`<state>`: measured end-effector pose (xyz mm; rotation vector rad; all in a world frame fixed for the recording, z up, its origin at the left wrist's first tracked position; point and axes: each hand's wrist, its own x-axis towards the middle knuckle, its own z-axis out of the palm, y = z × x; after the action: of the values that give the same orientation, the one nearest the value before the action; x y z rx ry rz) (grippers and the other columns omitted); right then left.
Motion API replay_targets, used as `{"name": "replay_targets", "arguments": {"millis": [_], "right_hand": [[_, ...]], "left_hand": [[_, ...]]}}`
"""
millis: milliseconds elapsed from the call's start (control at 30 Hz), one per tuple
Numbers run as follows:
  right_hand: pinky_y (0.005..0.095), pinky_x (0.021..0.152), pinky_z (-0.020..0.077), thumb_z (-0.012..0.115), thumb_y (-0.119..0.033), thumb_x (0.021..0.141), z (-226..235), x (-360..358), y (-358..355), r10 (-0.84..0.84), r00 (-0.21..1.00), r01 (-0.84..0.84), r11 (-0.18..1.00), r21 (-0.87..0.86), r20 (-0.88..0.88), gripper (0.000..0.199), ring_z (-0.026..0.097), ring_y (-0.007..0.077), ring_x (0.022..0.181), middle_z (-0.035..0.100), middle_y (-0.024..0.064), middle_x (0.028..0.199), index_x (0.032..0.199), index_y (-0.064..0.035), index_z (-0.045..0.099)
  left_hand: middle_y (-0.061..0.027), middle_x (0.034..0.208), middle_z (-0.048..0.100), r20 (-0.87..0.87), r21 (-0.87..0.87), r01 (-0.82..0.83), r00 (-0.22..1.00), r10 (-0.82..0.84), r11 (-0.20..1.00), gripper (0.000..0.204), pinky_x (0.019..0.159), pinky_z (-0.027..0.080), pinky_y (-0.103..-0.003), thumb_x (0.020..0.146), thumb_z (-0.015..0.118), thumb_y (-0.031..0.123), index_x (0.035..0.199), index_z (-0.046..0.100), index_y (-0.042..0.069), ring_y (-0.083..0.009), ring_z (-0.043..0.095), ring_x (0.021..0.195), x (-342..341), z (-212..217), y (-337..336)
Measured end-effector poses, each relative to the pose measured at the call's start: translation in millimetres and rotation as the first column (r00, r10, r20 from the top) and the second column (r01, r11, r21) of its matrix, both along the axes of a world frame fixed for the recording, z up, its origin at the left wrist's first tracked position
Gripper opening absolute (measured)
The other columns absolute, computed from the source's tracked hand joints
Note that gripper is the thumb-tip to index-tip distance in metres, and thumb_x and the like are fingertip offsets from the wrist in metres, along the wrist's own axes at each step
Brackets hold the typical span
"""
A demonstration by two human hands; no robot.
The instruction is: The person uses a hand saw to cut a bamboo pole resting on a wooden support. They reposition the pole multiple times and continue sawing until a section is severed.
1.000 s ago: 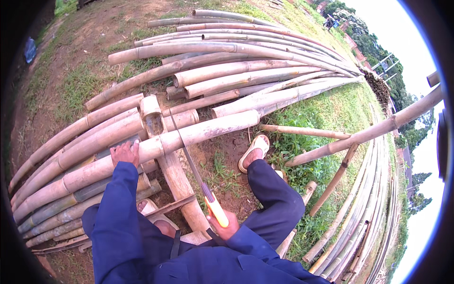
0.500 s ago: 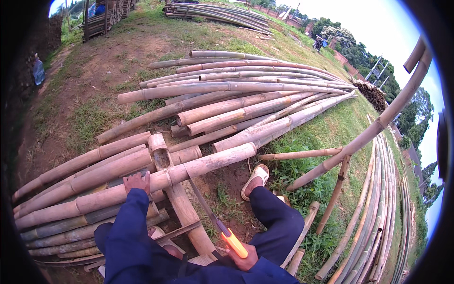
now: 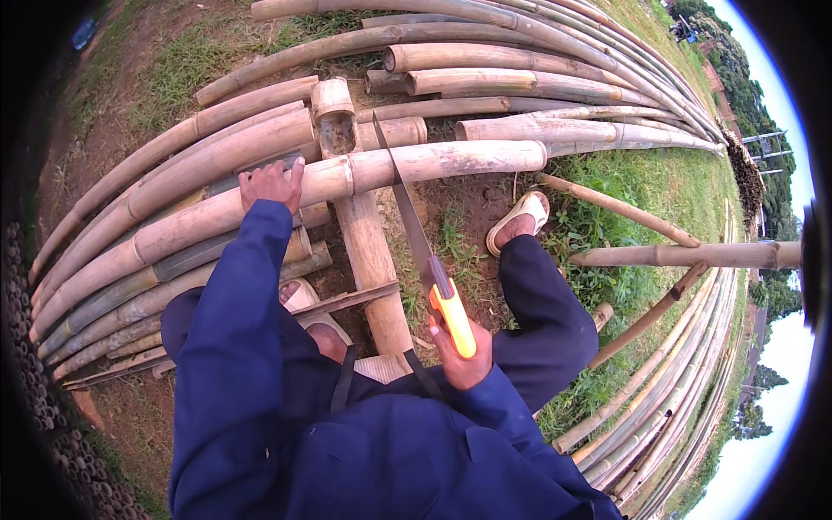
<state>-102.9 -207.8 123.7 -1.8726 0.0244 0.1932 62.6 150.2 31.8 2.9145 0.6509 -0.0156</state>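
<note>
A thick pale bamboo pole [image 3: 451, 161] lies across in front of me. On it, left of the saw, rests my left hand [image 3: 273, 184], fingers curled over the top and pressing the pole. My right hand [image 3: 468, 355] is closed round the orange handle of a handsaw [image 3: 414, 224]. The blade crosses the pole just right of a node, its tip showing past the far side. Whether the teeth are in a cut I cannot tell. Beneath the pole, a bamboo support [image 3: 373, 247] with a hollowed upper end runs toward me.
Several bamboo poles [image 3: 195, 234] lie side by side at left. Beyond stretches a large pile of poles [image 3: 520, 82]. My sandalled foot [image 3: 520, 224] stands right of the support. A propped bamboo rail [image 3: 685, 255] and long poles [image 3: 641, 433] are on the right. A thin strip [image 3: 355, 299] crosses the support.
The view has tipped downward. The saw has slid forward, so its tip now reaches past the pole's far side. My left hand stays on the pole.
</note>
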Motion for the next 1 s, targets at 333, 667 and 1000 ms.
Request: {"name": "replay_targets", "arguments": {"millis": [333, 667, 1000], "right_hand": [[0.0301, 0.061, 0.0465, 0.072, -0.007, 0.093, -39.0, 78.9, 27.3, 0.050, 0.988, -0.052, 0.999, -0.012, -0.143, 0.012, 0.054, 0.0094, 0.065, 0.060, 0.0031, 0.069, 0.094, 0.0038, 0.067], [0.0318, 0.058, 0.0468, 0.072, -0.006, 0.093, -21.3, 61.6, 20.2, 0.032, 0.993, -0.036, 0.999, -0.034, -0.110, 0.011, 0.056, 0.0104, 0.062, 0.065, 0.0052, 0.070, 0.092, 0.0046, 0.069], [0.0316, 0.071, 0.0544, 0.072, -0.002, 0.090, -2.1, -25.0, -14.1, -0.008, 1.000, 0.008, 1.000, -0.016, 0.011, 0.025, 0.070, 0.0173, 0.076, 0.073, 0.0142, 0.086, 0.114, 0.0058, 0.070]], "left_hand": [[-0.0126, 0.122, 0.073, 0.017, 0.040, 0.045, 0.999, -0.045, 0.998, 0.073, 0.109, 0.035, -0.046, 0.103, 0.033, 0.066, 0.126, 0.071, 0.009, -0.0283, 0.065, 0.118, 12.1, 0.8, 3.8], [-0.0123, 0.125, 0.072, 0.021, 0.074, -0.015, 1.000, 0.013, 0.997, 0.071, 0.109, 0.036, -0.044, 0.102, 0.034, 0.066, 0.129, 0.070, 0.011, -0.0291, 0.064, 0.119, 14.9, -11.3, 4.0], [-0.0130, 0.125, 0.072, 0.027, 0.094, -0.003, 1.000, 0.000, 0.996, 0.071, 0.108, 0.035, -0.045, 0.103, 0.033, 0.065, 0.133, 0.068, 0.011, -0.0289, 0.065, 0.119, 7.4, -18.3, 14.9]]}}
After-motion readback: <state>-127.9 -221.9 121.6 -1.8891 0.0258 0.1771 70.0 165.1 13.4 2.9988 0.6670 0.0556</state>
